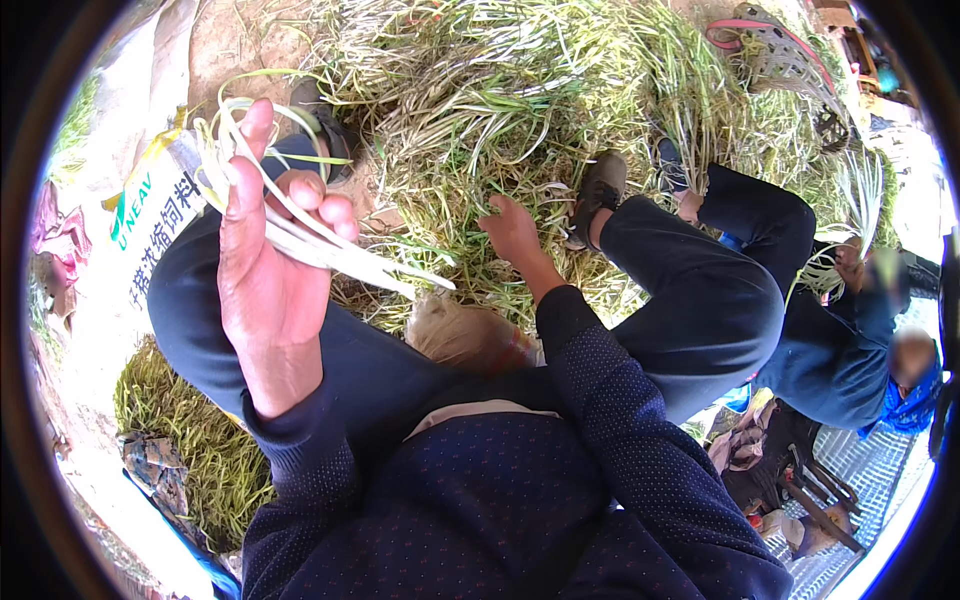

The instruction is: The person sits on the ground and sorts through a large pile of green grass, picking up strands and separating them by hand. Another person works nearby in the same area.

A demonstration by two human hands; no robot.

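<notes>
My left hand, raised palm up above my left thigh, holds a small bunch of long, pale-stemmed leafy stalks. They look like chives; their white ends point toward the middle and their thin leaves loop around the fingertips. Lower down, my right hand hovers at the near edge of a large heap of similar stalks. Its thumb and forefinger are a little apart, with nothing visible between them; the remaining fingers are mostly hidden. A pale woven bundle lies between my legs.
A printed white sack bearing writing lies at my left. Behind it is more cut greenery. Another person sits close on my right, holding a bunch of stalks. A plastic basket stands far right; metal-handled tools lie near right.
</notes>
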